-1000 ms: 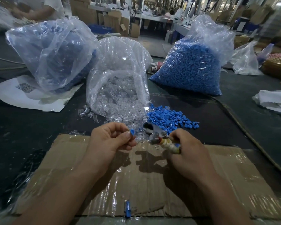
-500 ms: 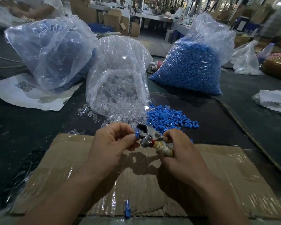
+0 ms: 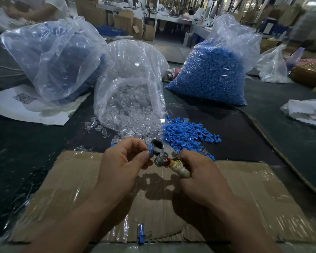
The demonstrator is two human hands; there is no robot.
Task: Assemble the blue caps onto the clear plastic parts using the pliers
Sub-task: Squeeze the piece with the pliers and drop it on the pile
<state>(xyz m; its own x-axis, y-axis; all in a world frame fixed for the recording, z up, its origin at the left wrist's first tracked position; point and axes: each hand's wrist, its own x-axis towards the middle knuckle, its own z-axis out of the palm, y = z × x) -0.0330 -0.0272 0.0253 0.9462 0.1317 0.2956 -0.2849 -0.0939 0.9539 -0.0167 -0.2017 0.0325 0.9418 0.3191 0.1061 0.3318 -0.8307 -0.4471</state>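
Seating one blue cap (image 3: pixel 150 150): left grip (image 3: pixel 125 161) pinches it, right grip (image 3: pixel 201 174) clasps the pliers (image 3: pixel 163 152); loose caps (image 3: pixel 186 132) and clear parts (image 3: pixel 128 114) apparently await assembly.

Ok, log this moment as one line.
left hand: pinches blue cap at pliers | right hand: grips pliers handle | cardboard: one blue-capped part at near edge

cap (image 3: pixel 150 150): bright blue, at left hand (image 3: pixel 122 161) fingertips
pliers (image 3: pixel 169 151): silver head; cream handle with red band, in the right hand (image 3: pixel 201 174)
loose caps (image 3: pixel 186 132): blue, beyond the right hand
bag (image 3: pixel 131 70): clear, beyond the left hand
cardboard (image 3: pixel 263 189): brown, under both hands
paper (image 3: pixel 16 110): white, black code square, far left
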